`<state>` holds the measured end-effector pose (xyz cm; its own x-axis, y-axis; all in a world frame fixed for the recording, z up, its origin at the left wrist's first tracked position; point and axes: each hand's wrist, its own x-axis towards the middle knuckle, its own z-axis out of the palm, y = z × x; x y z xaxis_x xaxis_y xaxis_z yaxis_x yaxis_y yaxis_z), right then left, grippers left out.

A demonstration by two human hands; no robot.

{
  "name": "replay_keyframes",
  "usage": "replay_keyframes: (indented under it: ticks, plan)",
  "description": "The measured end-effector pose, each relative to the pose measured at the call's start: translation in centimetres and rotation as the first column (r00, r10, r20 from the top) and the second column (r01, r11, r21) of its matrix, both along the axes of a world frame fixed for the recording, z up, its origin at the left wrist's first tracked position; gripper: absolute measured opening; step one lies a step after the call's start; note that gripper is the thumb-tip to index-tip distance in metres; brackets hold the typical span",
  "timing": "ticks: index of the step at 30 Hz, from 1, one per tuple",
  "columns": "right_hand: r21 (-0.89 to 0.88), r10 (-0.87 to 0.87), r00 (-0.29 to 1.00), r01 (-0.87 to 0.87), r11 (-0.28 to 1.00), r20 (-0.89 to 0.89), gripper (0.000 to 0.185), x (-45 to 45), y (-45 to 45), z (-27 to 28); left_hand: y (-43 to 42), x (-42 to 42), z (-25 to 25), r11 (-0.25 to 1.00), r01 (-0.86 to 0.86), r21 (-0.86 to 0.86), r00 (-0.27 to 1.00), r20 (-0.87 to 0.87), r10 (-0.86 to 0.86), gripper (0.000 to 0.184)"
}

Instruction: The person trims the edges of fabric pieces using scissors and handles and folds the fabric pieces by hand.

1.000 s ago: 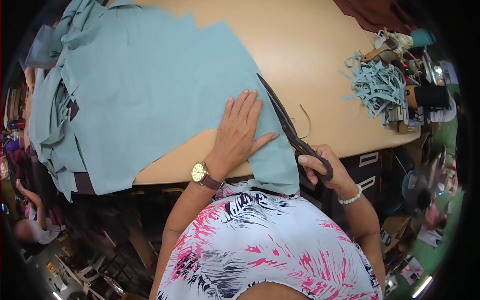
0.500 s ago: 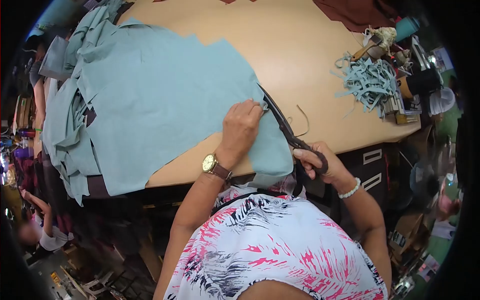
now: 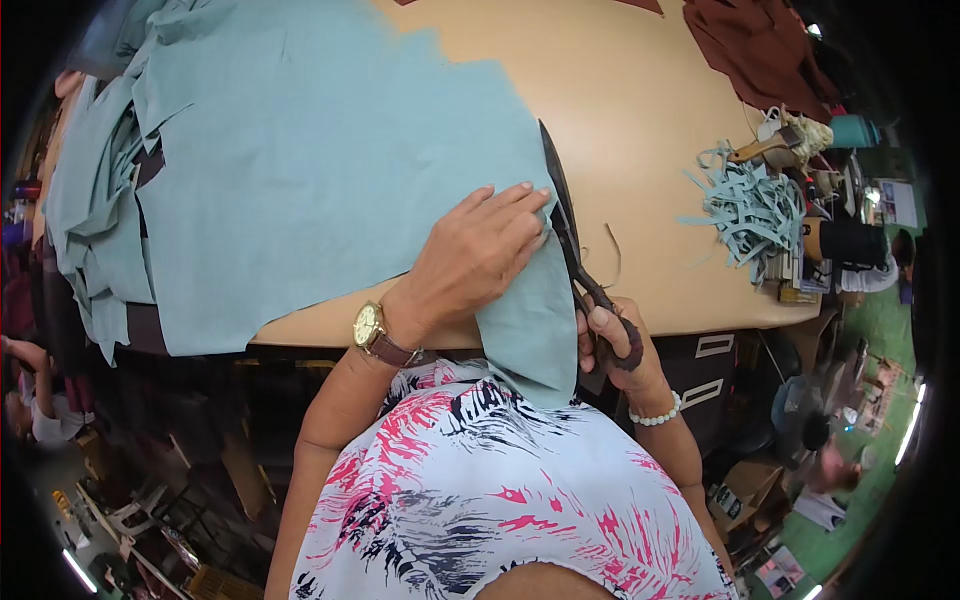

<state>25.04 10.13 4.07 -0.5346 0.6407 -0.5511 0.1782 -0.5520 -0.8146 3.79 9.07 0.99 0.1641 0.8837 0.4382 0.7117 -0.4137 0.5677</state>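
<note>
A large piece of light blue-green fabric (image 3: 320, 170) lies over the table, its near right part hanging over the front edge. My left hand (image 3: 480, 250), with a watch on the wrist, rests on the fabric, fingertips by its right edge; whether they pinch the cloth is unclear. Black scissors (image 3: 567, 215) lie along that right edge, tip pointing away, blades only slightly apart. My right hand (image 3: 618, 345) is closed around their handles just beyond the table's front edge. A thin curled strip (image 3: 614, 255) is to the right of the blades.
Blue-green fabric scraps (image 3: 752, 210) are heaped at the right of the table (image 3: 660, 150), beside a brush (image 3: 770, 143) and a black cylinder (image 3: 850, 242). Dark red fabric (image 3: 765, 50) lies at the back right. Bunched fabric (image 3: 95, 225) lies left. Another person's arm (image 3: 30, 355) shows at far left.
The view has shifted. My left hand went from flat, to bunched at the fabric edge, to partly spread. The scissors have turned more upright in view, with my right hand still holding them.
</note>
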Motion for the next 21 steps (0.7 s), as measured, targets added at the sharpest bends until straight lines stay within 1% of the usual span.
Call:
replay_keyframes:
  ticks: [4,9,12,21]
  plan:
    - [-0.031,0.019,1.000,-0.018,0.999,0.009,0.036,-0.1,0.1,-0.2,-0.2,0.0,-0.7,1.000,-0.011,0.005,1.000,0.003,0.011,0.012]
    - [-0.052,-0.004,1.000,0.005,0.999,0.018,0.035,0.0,-0.1,-0.2,-0.3,0.2,-1.6,1.000,-0.009,0.009,1.000,0.005,0.009,0.013]
    - [-0.032,0.015,0.998,-0.013,0.999,0.056,0.043,0.4,-0.4,-0.2,-0.2,0.4,-1.7,1.000,-0.010,0.010,1.000,0.009,0.010,0.014]
    - [-0.017,0.011,0.994,-0.009,1.000,0.107,0.040,0.8,-0.5,0.0,-0.2,0.4,-1.5,0.999,0.011,-0.030,0.999,0.052,-0.010,0.013]
